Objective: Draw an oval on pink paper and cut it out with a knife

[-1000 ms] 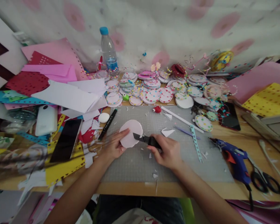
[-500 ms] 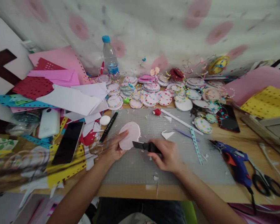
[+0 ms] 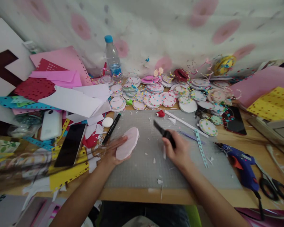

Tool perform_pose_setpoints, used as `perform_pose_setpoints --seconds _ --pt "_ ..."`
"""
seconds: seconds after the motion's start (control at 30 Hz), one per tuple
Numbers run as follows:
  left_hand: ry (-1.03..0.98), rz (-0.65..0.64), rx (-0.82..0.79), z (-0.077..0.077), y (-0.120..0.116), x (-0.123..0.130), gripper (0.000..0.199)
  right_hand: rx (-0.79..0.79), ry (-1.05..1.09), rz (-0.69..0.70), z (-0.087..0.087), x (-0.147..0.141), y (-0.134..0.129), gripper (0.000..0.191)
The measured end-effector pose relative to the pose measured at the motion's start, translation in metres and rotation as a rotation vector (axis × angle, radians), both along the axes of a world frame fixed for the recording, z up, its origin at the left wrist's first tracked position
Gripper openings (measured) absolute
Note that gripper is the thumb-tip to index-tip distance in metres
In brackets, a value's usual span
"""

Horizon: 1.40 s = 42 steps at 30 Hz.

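Observation:
A pale pink-white disc with a rough edge is gripped in my left hand, thumb on its face and fingers beneath, tilted above the cutting mat. My right hand is closed around the black handle of a utility knife. Its dark blade points up and to the left, apart from the disc. Small white scraps lie on the mat between and below the hands. Beside my left hand are a black marker and a white oval piece.
Stacks of decorated discs line the back, with a water bottle behind. Coloured paper and a phone crowd the left. On the right lie a blue glue gun, scissors and a dotted blue strip.
The knife has moved right, away from the disc, and its blade has swung upward. My left hand has tilted the disc, so it looks narrower, and lowered it slightly.

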<state>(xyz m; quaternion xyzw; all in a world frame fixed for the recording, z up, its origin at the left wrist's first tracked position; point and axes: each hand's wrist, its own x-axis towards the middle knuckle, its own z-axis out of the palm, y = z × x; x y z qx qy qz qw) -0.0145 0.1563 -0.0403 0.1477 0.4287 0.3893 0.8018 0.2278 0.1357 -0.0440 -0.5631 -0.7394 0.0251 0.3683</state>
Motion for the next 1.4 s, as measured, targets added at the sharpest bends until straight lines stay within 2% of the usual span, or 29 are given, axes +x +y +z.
perform_pose_setpoints --seconds 0.07,0.23,0.4,0.5,0.6,0.67,0.8,0.9,1.07,1.13,1.23,1.3,1.33,1.4 --pt "0.017 0.002 0.033 0.000 0.000 -0.001 0.028 -0.004 -0.007 -0.080 -0.003 0.003 0.003 0.032" --pt "0.104 0.004 0.162 0.005 0.003 0.011 0.037 -0.088 -0.056 -0.039 -0.001 0.001 0.006 0.034" --pt "0.215 -0.010 0.300 0.017 -0.009 0.013 0.042 -0.199 0.162 -0.127 0.011 0.004 0.010 0.030" --pt "0.306 -0.097 0.352 0.021 -0.025 0.003 0.043 -0.228 0.307 -0.064 0.015 0.012 0.009 0.032" --pt "0.458 -0.265 0.446 0.022 -0.044 -0.008 0.054 -0.275 0.345 0.069 0.013 0.022 0.002 0.029" --pt "0.570 -0.338 0.524 0.020 -0.056 -0.013 0.065 -0.314 0.324 0.112 0.010 0.028 -0.006 0.027" --pt "1.055 -0.386 0.806 0.018 -0.071 -0.026 0.079 -0.335 0.226 0.093 0.004 0.038 -0.020 0.036" --pt "1.331 -0.425 0.965 0.021 -0.071 -0.033 0.081 -0.301 0.172 0.050 0.004 0.042 -0.027 0.037" --pt "1.413 -0.605 1.115 0.023 -0.056 -0.027 0.092 -0.388 0.176 0.069 0.012 0.036 -0.043 0.032" --pt "1.423 -0.646 1.170 0.021 -0.048 -0.018 0.095 -0.484 0.269 0.136 0.017 0.026 -0.055 0.028" --pt "1.446 -0.616 1.210 0.020 -0.041 -0.008 0.094 -0.854 0.552 0.336 0.021 0.007 -0.073 0.027" --pt "1.467 -0.551 1.214 0.022 -0.042 -0.009 0.094 -1.062 0.746 0.451 0.021 -0.004 -0.080 0.028" --pt "1.471 -0.505 1.216 0.024 -0.045 -0.012 0.094 -1.095 0.828 0.466 0.021 -0.008 -0.080 0.030" --pt "1.455 -0.401 1.199 0.027 -0.057 -0.023 0.090 -1.047 0.947 0.389 0.021 -0.011 -0.077 0.034"
